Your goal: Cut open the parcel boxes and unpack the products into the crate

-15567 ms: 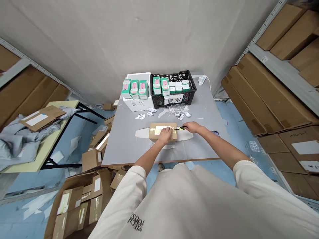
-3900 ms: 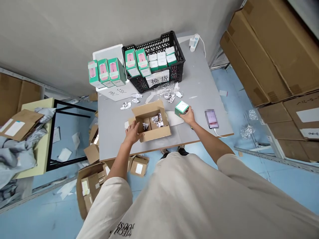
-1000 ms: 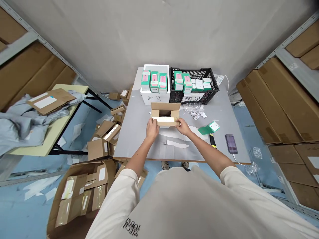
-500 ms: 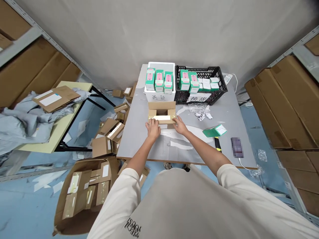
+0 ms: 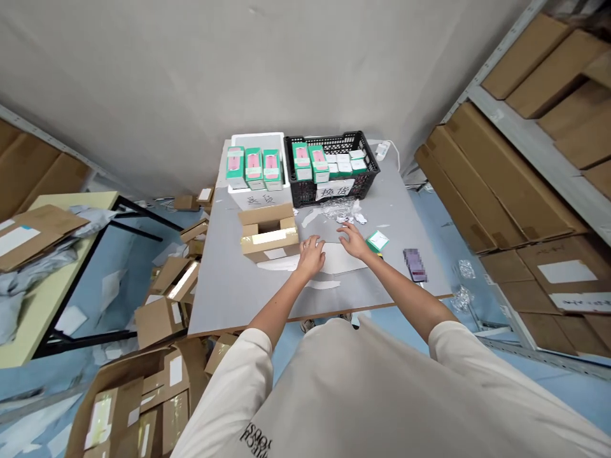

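An open cardboard box (image 5: 252, 248) with a white label and yellowish tape stands on the grey table, its back flap raised. Just right of it is my left hand (image 5: 312, 256), fingers loosely bent and apart, holding nothing. My right hand (image 5: 353, 242) hovers over the table further right, fingers spread and nothing in them. Beside its wrist lies a green and white small box (image 5: 379, 240), partly hidden by the forearm. White paper pieces (image 5: 338, 257) lie flat under and between the hands.
At the table's back are a white bin (image 5: 258, 138) and a black crate (image 5: 370, 181), both holding green-and-pink boxes. Crumpled plastic wrap (image 5: 337, 208) lies before the crate. A phone (image 5: 415, 264) rests at right. A large carton (image 5: 79, 407) of boxes stands on the floor.
Both hands have let go of the cardboard box and sit to its right. My view has turned right, so the table appears further left.
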`<state>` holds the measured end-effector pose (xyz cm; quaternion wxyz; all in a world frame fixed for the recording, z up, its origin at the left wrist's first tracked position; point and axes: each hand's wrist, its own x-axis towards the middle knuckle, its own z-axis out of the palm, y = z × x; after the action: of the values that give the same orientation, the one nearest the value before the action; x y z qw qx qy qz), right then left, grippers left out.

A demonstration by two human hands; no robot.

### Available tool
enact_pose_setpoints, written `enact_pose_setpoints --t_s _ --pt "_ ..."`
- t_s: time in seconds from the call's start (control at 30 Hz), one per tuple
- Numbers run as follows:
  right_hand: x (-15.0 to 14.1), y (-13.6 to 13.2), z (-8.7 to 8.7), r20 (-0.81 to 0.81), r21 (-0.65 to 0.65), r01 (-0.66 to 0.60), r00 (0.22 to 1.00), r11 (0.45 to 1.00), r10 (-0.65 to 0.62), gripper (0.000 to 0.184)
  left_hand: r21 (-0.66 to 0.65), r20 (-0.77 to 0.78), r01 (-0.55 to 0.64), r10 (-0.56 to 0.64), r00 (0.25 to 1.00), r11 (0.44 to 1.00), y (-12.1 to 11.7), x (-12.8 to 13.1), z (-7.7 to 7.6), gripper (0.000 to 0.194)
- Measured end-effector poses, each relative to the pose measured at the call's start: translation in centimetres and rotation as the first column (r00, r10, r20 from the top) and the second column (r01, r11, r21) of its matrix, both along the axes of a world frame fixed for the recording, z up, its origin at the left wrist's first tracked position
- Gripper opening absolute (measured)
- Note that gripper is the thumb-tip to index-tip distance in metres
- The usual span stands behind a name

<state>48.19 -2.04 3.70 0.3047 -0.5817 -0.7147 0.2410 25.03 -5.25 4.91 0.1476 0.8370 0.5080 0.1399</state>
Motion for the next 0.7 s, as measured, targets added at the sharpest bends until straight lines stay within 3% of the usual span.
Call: enact_pose_setpoints --t_s 0.23,0.4,0.57,0.7 --pt "10.2 -2.5 1.3 -0.062 0.115 0.223 0.974 0.968 -0.217 0.032 -0.071 0.033 0.115 -0.113 0.993 0.991 -0.6 10.4 -0.2 0.042" --pt "15.2 -4.1 0.3 -0.106 -0.009 0.425 0.900 0.905 -0.424 0.032 -0.090 0.056 0.123 -0.118 0.991 0.988 -1.6 17.2 -0.4 0.057" --pt "16.6 -4.8 -0.4 -0.265 -0.180 0.352 0.882 0.918 -0.390 0.033 -0.073 0.014 -0.003 0.004 1.000 0.997 -1.8 21.5 -0.6 0.076" --pt "16.1 -4.4 -0.5 -0.427 -0.292 0.165 0.859 0.942 -0.282 0.031 -0.074 -0.087 -0.120 0.114 0.990 0.990 -2.0 21.5 -0.7 0.076"
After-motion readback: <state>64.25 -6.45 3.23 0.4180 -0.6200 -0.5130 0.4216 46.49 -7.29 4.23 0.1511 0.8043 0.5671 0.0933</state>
